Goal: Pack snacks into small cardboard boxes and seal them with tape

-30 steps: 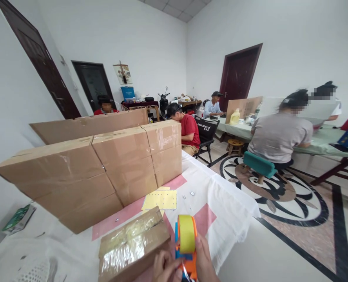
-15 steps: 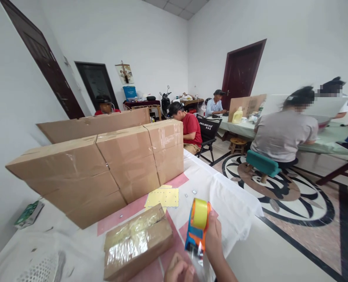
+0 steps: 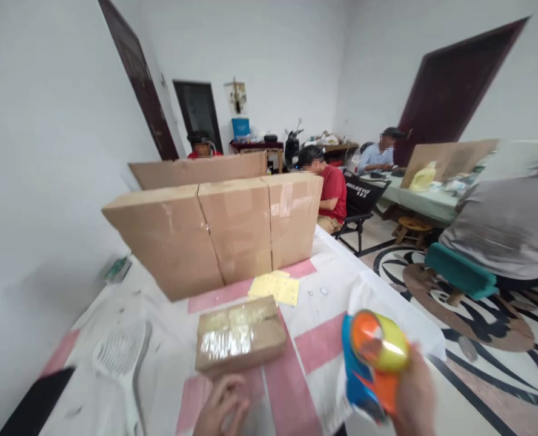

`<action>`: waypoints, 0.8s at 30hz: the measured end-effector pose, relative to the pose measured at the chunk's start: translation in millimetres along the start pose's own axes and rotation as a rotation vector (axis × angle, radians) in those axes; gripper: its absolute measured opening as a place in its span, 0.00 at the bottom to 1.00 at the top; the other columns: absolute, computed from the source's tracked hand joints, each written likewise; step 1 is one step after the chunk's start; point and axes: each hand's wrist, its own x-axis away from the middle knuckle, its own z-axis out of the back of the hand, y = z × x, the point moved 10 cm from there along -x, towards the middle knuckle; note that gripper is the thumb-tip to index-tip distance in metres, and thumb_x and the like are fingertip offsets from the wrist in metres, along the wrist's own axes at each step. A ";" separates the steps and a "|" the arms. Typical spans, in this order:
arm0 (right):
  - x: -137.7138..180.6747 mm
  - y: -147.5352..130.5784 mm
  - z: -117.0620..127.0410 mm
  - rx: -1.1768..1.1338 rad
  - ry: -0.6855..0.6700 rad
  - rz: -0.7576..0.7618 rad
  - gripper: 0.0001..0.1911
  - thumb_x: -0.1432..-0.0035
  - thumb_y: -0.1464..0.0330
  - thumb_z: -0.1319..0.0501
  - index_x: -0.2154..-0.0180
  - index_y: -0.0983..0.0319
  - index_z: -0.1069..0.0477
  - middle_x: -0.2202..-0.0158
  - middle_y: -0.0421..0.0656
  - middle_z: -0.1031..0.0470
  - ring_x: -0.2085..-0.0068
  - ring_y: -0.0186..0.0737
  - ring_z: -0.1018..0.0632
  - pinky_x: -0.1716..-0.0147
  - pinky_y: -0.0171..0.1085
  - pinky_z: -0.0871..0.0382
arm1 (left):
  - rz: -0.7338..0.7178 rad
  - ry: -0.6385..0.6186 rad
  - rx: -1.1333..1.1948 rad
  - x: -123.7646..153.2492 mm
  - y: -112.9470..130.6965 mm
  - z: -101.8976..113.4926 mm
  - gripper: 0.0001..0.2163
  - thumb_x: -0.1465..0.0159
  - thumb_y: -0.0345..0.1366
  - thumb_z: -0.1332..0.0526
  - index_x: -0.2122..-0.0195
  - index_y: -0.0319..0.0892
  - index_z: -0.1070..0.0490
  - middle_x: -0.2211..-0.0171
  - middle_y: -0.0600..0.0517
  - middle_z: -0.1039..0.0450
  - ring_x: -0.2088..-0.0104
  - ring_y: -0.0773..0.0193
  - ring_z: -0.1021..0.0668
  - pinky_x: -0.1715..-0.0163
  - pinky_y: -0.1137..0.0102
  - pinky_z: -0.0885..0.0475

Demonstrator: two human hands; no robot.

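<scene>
Since the earlier frame, the right hand has swung the tape dispenser outward. On the cloth-covered desk, a large cardboard block stands at eleven o'clock of the smaller taped box. At the box's three o'clock is the dispenser, clamped in the right grip. Near six curls the left hand; whether its grip pinches anything, I cannot tell.

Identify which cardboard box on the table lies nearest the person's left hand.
The small, low box with shiny tape across it, just beyond the left hand; the larger boxes stand side by side farther back.
</scene>
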 end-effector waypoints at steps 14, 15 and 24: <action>-0.4 31.7 -81.9 0.605 -0.170 0.491 0.26 0.45 0.50 0.35 0.56 0.64 0.28 0.60 0.49 0.26 0.57 0.51 0.26 0.54 0.50 0.31 | 0.468 0.005 0.421 -41.5 -12.8 20.3 0.15 0.36 0.48 0.37 0.71 0.41 0.23 0.83 0.58 0.41 0.79 0.68 0.37 0.77 0.73 0.41; 20.5 18.0 -89.2 0.597 -0.237 0.578 0.23 0.42 0.53 0.36 0.55 0.64 0.28 0.59 0.49 0.27 0.56 0.50 0.26 0.54 0.49 0.31 | 0.497 -0.002 0.454 -38.9 -13.9 17.4 0.16 0.36 0.48 0.36 0.72 0.40 0.24 0.83 0.58 0.42 0.80 0.69 0.38 0.77 0.73 0.43; 181.0 11.7 -226.7 0.243 -1.214 0.382 0.07 0.36 0.63 0.37 0.64 0.59 0.25 0.67 0.41 0.25 0.63 0.39 0.25 0.62 0.37 0.33 | 0.678 -0.118 0.744 -19.5 -12.0 -18.2 0.21 0.41 0.54 0.32 0.70 0.38 0.24 0.85 0.62 0.48 0.81 0.74 0.46 0.79 0.74 0.51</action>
